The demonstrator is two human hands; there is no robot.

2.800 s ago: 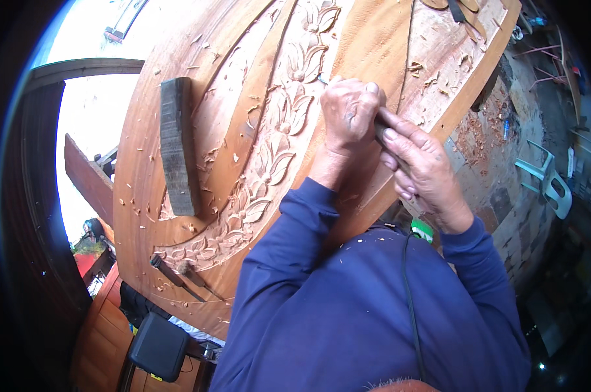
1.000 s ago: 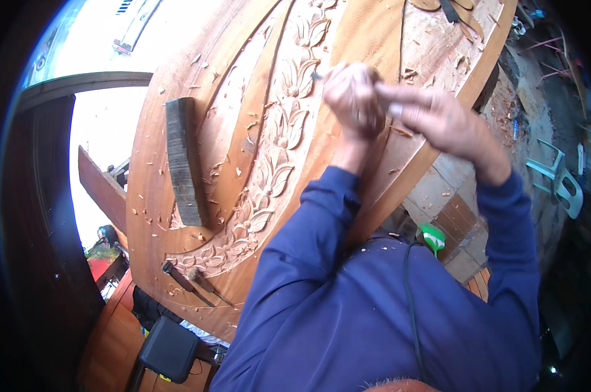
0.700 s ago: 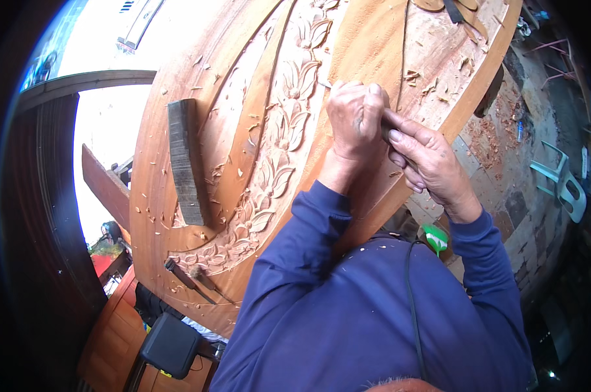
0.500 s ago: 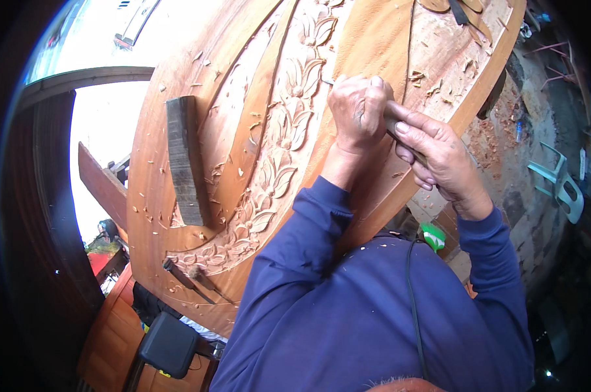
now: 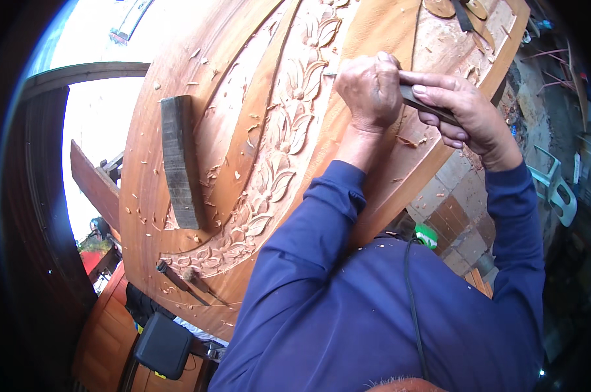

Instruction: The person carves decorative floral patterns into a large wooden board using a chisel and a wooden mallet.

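Both hands are closed around one carving chisel (image 5: 432, 106) with a dark handle. My left hand (image 5: 368, 91) wraps its front part, and the thin metal blade pokes out on the left, close to the carved leaf border (image 5: 298, 78). My right hand (image 5: 468, 117) grips the back of the handle, its index finger stretched along it. Beneath them lies a large curved wooden panel (image 5: 374, 29) with raised bands and a carved chain of leaves. Whether the blade's edge touches the wood, I cannot tell.
A dark wooden block (image 5: 181, 163) rests on the panel's left part. Two slim carving tools (image 5: 181, 281) lie near its lower edge, among scattered shavings. A black case (image 5: 163, 346) stands lower left. On the right are a pale green plastic chair (image 5: 557, 186) and a tiled floor (image 5: 462, 212).
My two hands and the chisel have shifted right and slightly away from me. The right forearm has swung outward to the right. Both hands keep their hold.
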